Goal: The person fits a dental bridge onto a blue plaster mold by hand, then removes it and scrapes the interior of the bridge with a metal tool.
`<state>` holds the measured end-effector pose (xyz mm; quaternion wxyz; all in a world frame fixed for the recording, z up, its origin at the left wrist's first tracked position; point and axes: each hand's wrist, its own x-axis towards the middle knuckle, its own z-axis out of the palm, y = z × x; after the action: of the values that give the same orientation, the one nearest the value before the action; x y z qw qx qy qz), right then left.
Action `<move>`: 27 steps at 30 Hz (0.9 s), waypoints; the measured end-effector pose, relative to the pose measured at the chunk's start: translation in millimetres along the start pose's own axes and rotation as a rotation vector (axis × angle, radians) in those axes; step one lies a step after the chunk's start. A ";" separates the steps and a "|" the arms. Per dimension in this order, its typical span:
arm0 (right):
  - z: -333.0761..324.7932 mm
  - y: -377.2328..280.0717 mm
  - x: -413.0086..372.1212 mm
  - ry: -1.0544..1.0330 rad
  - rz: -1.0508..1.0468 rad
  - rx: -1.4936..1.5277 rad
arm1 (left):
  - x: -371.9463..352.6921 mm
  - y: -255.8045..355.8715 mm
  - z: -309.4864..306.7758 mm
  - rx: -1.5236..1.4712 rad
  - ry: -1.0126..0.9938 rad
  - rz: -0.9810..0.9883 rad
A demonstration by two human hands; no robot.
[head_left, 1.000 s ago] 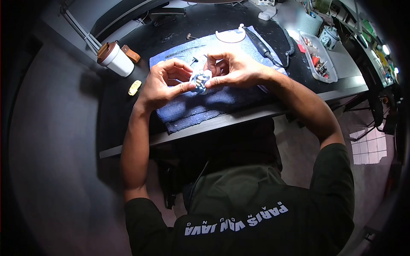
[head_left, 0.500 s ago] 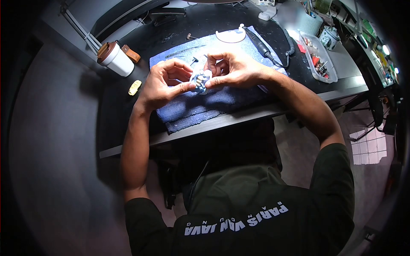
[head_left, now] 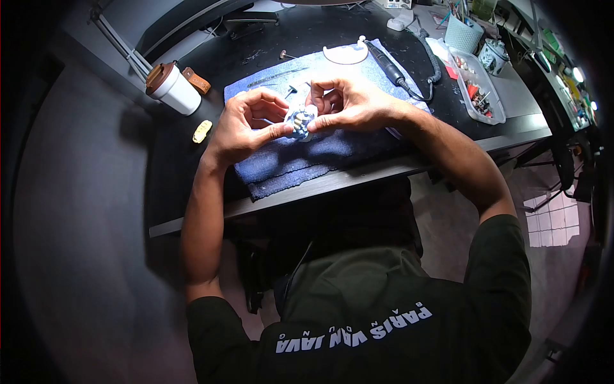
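Between both hands is a small blue and white dental model with tooth-like pieces, held just above a blue towel. My left hand grips its left side, thumb on the near edge and fingers curled behind. My right hand holds the right side between thumb and bent fingers; its fingertips partly hide the model. A small dark-headed tool lies just beyond the hands. On the towel further back are a thin metal instrument and a white curved piece.
A black handpiece with a coiled cord lies at the towel's right. Left of the towel are a lidded white cup, a brown leather item and a yellowish piece. A clear tray of small parts stands at the right.
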<state>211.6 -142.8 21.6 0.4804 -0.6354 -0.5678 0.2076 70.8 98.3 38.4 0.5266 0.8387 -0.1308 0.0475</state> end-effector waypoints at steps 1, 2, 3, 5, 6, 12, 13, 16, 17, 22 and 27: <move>-0.3 0.1 -0.2 -0.001 0.000 -0.004 | -0.1 0.1 0.1 0.005 -0.006 -0.009; -0.3 0.0 -0.3 -0.001 0.001 -0.007 | -0.1 -0.4 0.2 0.005 0.002 0.003; -0.5 -0.1 -0.3 -0.001 0.002 -0.010 | 0.1 -1.3 0.4 0.004 0.010 0.015; -0.4 0.5 -0.2 0.000 0.010 -0.006 | 0.4 -1.7 0.8 -0.003 0.018 0.023; -0.1 1.2 0.0 0.001 0.013 -0.004 | 0.4 -1.4 1.0 -0.009 0.018 0.019; -0.5 5.5 0.7 0.002 -0.005 -0.017 | 0.4 -2.9 0.6 -0.012 0.018 0.019; -0.6 4.9 0.6 0.000 -0.001 -0.010 | 0.3 -3.2 0.7 -0.016 0.019 0.020; -0.3 2.9 0.2 -0.002 0.008 0.003 | 0.3 -1.2 0.3 0.003 0.013 0.020; -0.2 2.7 0.2 0.001 0.009 -0.002 | 0.4 -0.6 0.2 0.004 0.008 0.011; -0.1 1.0 0.0 -0.001 0.021 -0.014 | -0.2 0.6 0.6 0.013 -0.002 -0.002; -0.6 0.7 -0.7 -0.001 0.014 -0.016 | -0.2 0.0 0.2 0.012 -0.006 -0.011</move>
<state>212.2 -143.6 21.1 0.4736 -0.6429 -0.5653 0.2067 70.6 98.2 38.3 0.5214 0.8426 -0.1276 0.0431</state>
